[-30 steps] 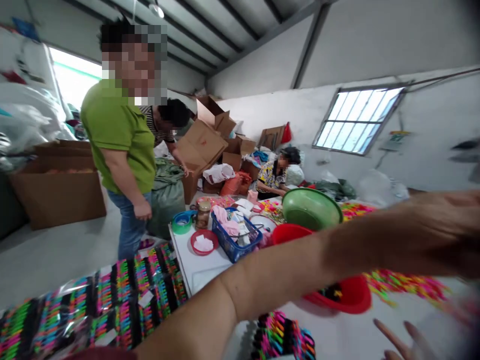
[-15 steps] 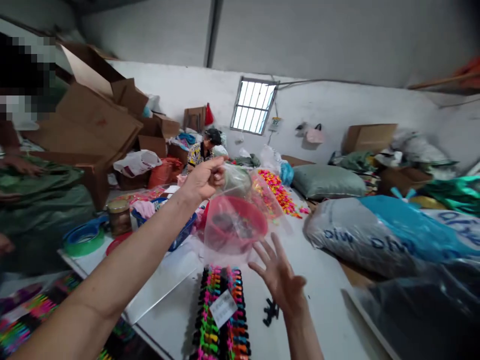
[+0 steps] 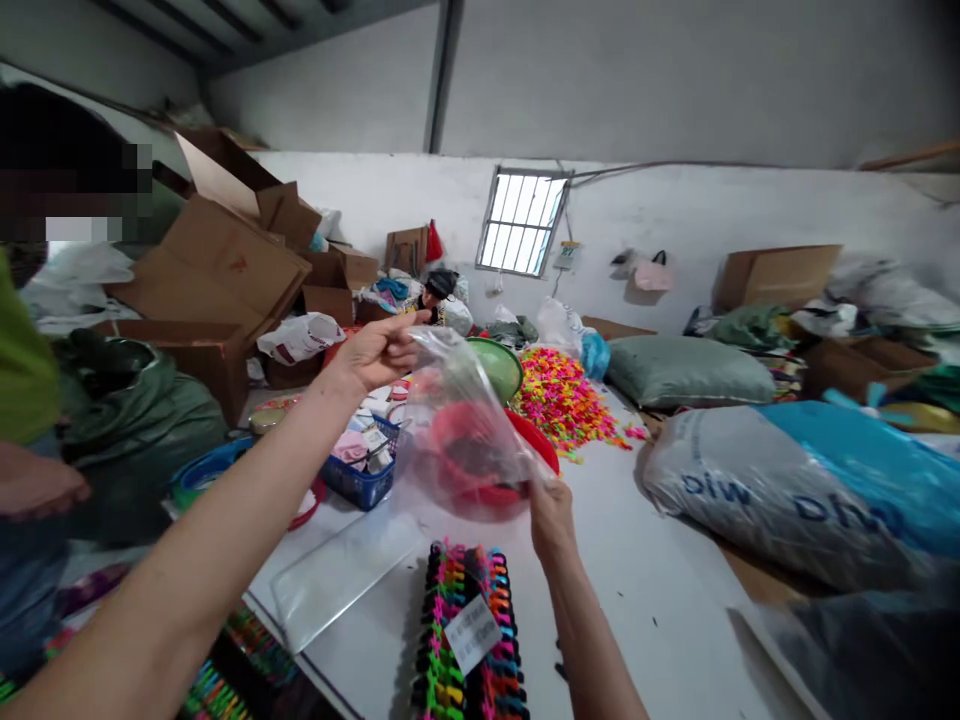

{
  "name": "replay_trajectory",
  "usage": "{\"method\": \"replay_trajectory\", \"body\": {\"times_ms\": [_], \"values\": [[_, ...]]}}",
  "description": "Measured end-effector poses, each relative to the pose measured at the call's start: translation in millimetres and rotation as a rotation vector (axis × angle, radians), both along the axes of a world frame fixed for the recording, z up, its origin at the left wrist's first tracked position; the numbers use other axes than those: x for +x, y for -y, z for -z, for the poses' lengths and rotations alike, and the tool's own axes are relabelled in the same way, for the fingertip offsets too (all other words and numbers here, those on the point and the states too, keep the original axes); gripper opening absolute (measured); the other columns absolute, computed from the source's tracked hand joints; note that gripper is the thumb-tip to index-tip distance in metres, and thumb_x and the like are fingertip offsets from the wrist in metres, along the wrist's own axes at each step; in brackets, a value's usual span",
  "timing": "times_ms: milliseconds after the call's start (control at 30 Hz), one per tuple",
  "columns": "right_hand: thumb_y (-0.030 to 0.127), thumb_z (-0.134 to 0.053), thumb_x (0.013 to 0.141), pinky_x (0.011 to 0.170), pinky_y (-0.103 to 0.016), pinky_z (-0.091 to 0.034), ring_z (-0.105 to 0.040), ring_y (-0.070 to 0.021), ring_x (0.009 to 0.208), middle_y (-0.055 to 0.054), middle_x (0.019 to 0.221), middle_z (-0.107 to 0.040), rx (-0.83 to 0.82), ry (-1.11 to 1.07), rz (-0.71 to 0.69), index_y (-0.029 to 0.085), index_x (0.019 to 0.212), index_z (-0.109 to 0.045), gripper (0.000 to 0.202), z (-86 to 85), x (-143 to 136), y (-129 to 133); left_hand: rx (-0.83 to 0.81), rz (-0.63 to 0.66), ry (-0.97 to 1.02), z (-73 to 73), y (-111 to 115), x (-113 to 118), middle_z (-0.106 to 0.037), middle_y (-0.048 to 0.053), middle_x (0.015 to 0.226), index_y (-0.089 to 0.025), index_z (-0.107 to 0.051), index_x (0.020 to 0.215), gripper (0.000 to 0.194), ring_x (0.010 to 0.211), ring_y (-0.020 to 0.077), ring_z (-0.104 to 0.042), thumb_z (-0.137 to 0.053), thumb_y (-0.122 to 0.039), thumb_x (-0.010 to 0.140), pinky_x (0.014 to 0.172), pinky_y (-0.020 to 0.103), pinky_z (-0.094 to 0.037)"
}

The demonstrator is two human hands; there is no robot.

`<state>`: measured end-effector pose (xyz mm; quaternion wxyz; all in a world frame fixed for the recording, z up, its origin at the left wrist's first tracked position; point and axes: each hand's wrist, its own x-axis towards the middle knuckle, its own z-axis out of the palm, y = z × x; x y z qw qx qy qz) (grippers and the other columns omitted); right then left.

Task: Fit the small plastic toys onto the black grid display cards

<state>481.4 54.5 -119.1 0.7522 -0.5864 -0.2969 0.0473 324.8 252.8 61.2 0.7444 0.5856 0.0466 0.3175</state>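
Observation:
A clear plastic bag (image 3: 450, 400) hangs stretched between both hands above the table. My left hand (image 3: 379, 352) is closed on its upper left corner. Lower and farther right, my right hand (image 3: 551, 505) grips the bag's other side; its fingertips are partly hidden. Through the film shows a red basin (image 3: 536, 440) with dark things in it. Below the bag, rows of colourful hair claw clips (image 3: 435, 650) lie on the white table, with a white label (image 3: 472, 633) on top. A stack of flat clear bags (image 3: 341, 575) lies to their left.
A blue basket (image 3: 364, 485) stands left of the basin. Behind it are a green basin (image 3: 495, 370) and a heap of bright small pieces (image 3: 562, 400). Stuffed sacks (image 3: 750, 490) line the right side. A co-worker (image 3: 30, 400) stands at left; another person (image 3: 439, 290) is at the back.
My right hand was spread open and apart from the bag; now it has closed on the bag's right side. My left hand has shifted left, still holding the bag.

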Motion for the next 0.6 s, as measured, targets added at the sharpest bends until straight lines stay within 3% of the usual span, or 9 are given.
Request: {"method": "replay_trajectory", "body": {"times_ms": [67, 167, 267, 333, 367, 433, 467, 533, 600], "values": [[0.062, -0.055, 0.07, 0.047, -0.024, -0.031, -0.035, -0.0098, 0.046, 0.004, 0.045, -0.041, -0.046, -0.043, -0.027, 0.019, 0.048, -0.044, 0.05, -9.2, 6.7, 11.1, 0.277, -0.175, -0.229, 9.6, -23.4, -8.8, -0.033, -0.008, 0.045, -0.013, -0.059, 0.08, 0.009, 0.036, 0.0048, -0.024, -0.058, -0.018, 0.072, 0.039, 0.017, -0.018], [0.063, -0.054, 0.07, 0.046, -0.023, -0.029, -0.032, -0.009, 0.046, 0.004, 0.047, -0.039, -0.084, -0.048, -0.146, 0.02, 0.05, -0.041, 0.049, -27.7, 7.2, 16.2, 0.475, -0.344, -0.375, 21.9, -34.3, -24.2, -0.042, -0.006, 0.047, -0.013, -0.059, 0.065, 0.01, 0.042, 0.0064, -0.031, -0.067, -0.013, 0.059, 0.044, 0.02, -0.021], [0.056, -0.063, 0.065, 0.048, -0.021, -0.03, -0.034, -0.0085, 0.048, 0.004, 0.049, -0.04, -0.15, 0.026, -0.236, 0.018, 0.052, -0.043, 0.045, -44.3, -16.8, -5.7, 0.776, -0.34, -0.459, 36.5, 5.6, -47.0, -0.05, -0.004, 0.054, -0.015, -0.062, 0.064, 0.017, 0.052, 0.0095, -0.041, -0.068, -0.03, 0.066, 0.05, 0.021, -0.026], [0.051, -0.065, 0.062, 0.049, -0.022, -0.032, -0.038, -0.0102, 0.051, 0.003, 0.05, -0.043, -0.237, 0.152, -0.323, 0.018, 0.052, -0.046, 0.04, -48.5, -46.3, -29.0, 0.929, -0.075, -0.537, 55.1, 45.6, -54.9, -0.055, -0.003, 0.062, -0.016, -0.065, 0.071, 0.028, 0.057, 0.0108, -0.046, -0.066, -0.044, 0.068, 0.053, 0.021, -0.029], [0.049, -0.066, 0.061, 0.051, -0.022, -0.034, -0.041, -0.0118, 0.054, 0.002, 0.052, -0.046, -0.284, 0.226, -0.376, 0.017, 0.054, -0.048, 0.037, -47.3, -61.7, -40.9, 0.929, 0.026, -0.537, 67.0, 59.4, -53.6, -0.058, -0.002, 0.07, -0.017, -0.066, 0.08, 0.033, 0.061, 0.0108, -0.048, -0.067, -0.047, 0.067, 0.055, 0.02, -0.032], [0.047, -0.066, 0.058, 0.053, -0.024, -0.037, -0.045, -0.015, 0.057, 0.0, 0.056, -0.051, -0.373, 0.344, -0.473, 0.017, 0.059, -0.054, 0.033, -38.6, -85.8, -62.9, 0.794, -0.194, -0.504, 89.5, 63.5, -47.4, -0.057, -0.001, 0.072, -0.016, -0.063, 0.089, 0.043, 0.061, 0.0105, -0.046, -0.068, -0.051, 0.065, 0.055, 0.02, -0.033], [0.048, -0.066, 0.058, 0.053, -0.024, -0.037, -0.046, -0.0154, 0.057, 0.0, 0.057, -0.052, -0.41, 0.383, -0.514, 0.017, 0.061, -0.055, 0.033, -32.3, -92.6, -72.6, 0.738, -0.226, -0.485, 96.8, 56.1, -47.6, -0.056, -0.002, 0.072, -0.015, -0.061, 0.096, 0.047, 0.06, 0.0099, -0.046, -0.07, -0.049, 0.064, 0.054, 0.02, -0.034], [0.052, -0.064, 0.059, 0.05, -0.023, -0.034, -0.042, -0.0133, 0.053, 0.002, 0.053, -0.046, -0.444, 0.431, -0.587, 0.018, 0.058, -0.051, 0.036, -19.7, -94.0, -87.5, 0.682, -0.303, -0.444, 101.4, 38.0, -60.0, -0.051, -0.004, 0.068, -0.016, -0.057, 0.107, 0.052, 0.056, 0.0086, -0.043, -0.072, -0.043, 0.064, 0.051, 0.019, -0.033], [0.056, -0.06, 0.061, 0.048, -0.022, -0.031, -0.036, -0.0108, 0.05, 0.004, 0.05, -0.038, -0.415, 0.463, -0.618, 0.02, 0.053, -0.04, 0.042, -10.9, -83.4, -93.3, 0.732, -0.333, -0.495, 97.8, 29.6, -82.3, -0.048, -0.005, 0.065, -0.017, -0.051, 0.116, 0.056, 0.055, 0.009, -0.043, -0.071, -0.035, 0.067, 0.05, 0.018, -0.034]]}}
